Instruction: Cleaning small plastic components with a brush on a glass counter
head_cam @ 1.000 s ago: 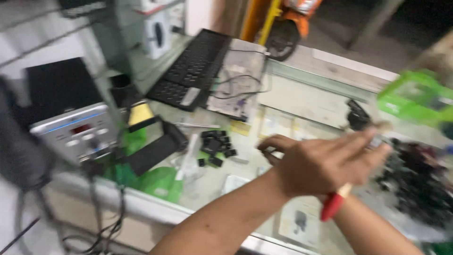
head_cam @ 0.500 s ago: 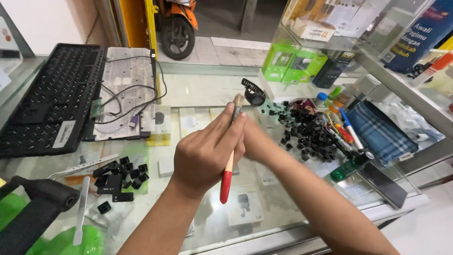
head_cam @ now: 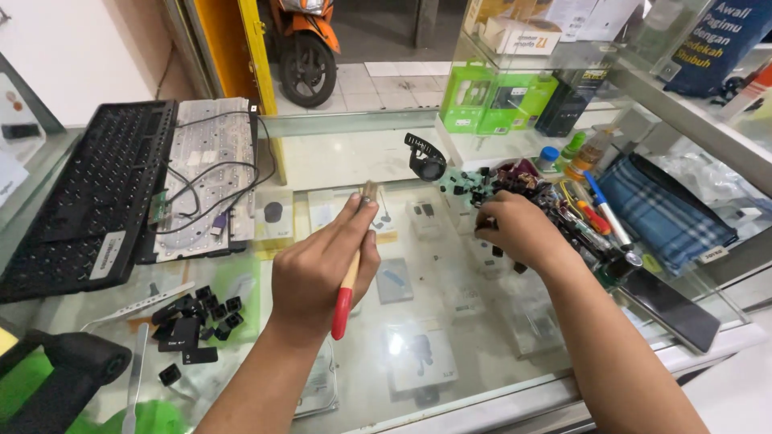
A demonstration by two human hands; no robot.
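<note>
Left hand [head_cam: 318, 269] raised over glass counter [head_cam: 450, 354], fingers wrapped round a brush [head_cam: 351, 269], red handle down. Right hand [head_cam: 519, 231] curled, fingertips pinching among black keycaps [head_cam: 474, 189].

The right hand [head_cam: 519, 231] hides whatever its fingertips touch among the black keycaps [head_cam: 474, 189].

A single head-worn camera looks steeply down and forward from close above a glass counter [head_cam: 450, 321], taking in both forearms, a keyboard [head_cam: 80, 201] at left and the shop doorway beyond. No second view exists.
</note>
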